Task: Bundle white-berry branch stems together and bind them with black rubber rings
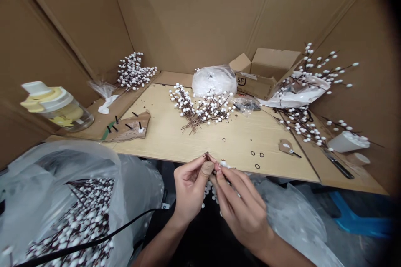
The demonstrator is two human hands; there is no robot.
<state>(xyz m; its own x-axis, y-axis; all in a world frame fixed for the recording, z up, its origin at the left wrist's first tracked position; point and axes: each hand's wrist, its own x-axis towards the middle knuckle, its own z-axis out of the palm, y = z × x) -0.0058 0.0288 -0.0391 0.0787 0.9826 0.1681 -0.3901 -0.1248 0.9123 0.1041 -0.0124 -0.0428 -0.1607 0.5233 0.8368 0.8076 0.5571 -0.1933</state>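
At the table's front edge, my left hand [189, 187] pinches the brown stem ends of a white-berry branch [207, 156]. A tan wrap covers the tip of that thumb. My right hand [246, 204] is closed on the same branch just beside it, fingertips pressed together near the left thumb. White berries of the branch hang below and between the hands; the rest of it is hidden by the fingers. On the table beyond lies a loose bunch of white-berry branches [203, 110], stems toward me.
A clear bag of berry branches [84, 212] stands at left, a cable crossing it. Around the table are a lidded jug [58, 106], cardboard with black pins [133, 127], a plastic bag [214, 81], an open box [257, 85], a white cup [347, 142] and a black-handled knife [341, 169].
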